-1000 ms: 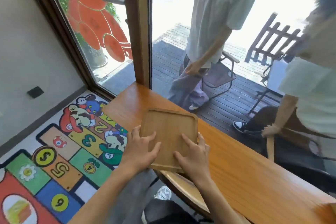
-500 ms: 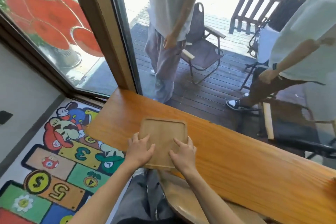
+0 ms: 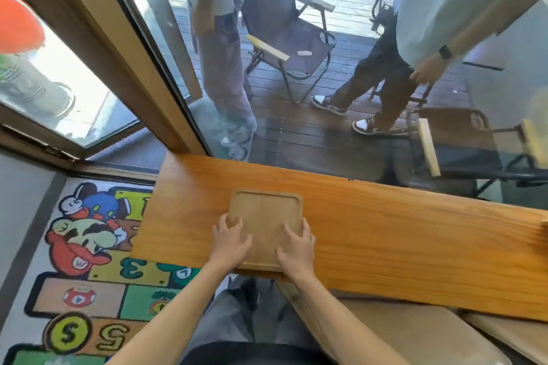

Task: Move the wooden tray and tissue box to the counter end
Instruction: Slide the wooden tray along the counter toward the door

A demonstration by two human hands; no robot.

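Note:
A square wooden tray (image 3: pixel 264 216) with a raised rim lies flat on the long wooden counter (image 3: pixel 385 231), close to the counter's left end, and its near edge juts slightly past the counter's front. My left hand (image 3: pixel 229 241) presses on the tray's near left corner with fingers spread. On the near right corner my right hand (image 3: pixel 296 249) does the same. Nothing lies in the tray. No tissue box is in view.
A glass window wall runs right behind the counter. Outside, two people stand on a dark deck among folding chairs (image 3: pixel 284 35). A colourful game rug (image 3: pixel 89 261) covers the floor to the left. A padded seat (image 3: pixel 415 335) sits under the counter's front edge.
My view has swung to face the window squarely and looks further down. Both hands stay on the tray, which keeps its place near the counter's left end. The people outside have stepped sideways.

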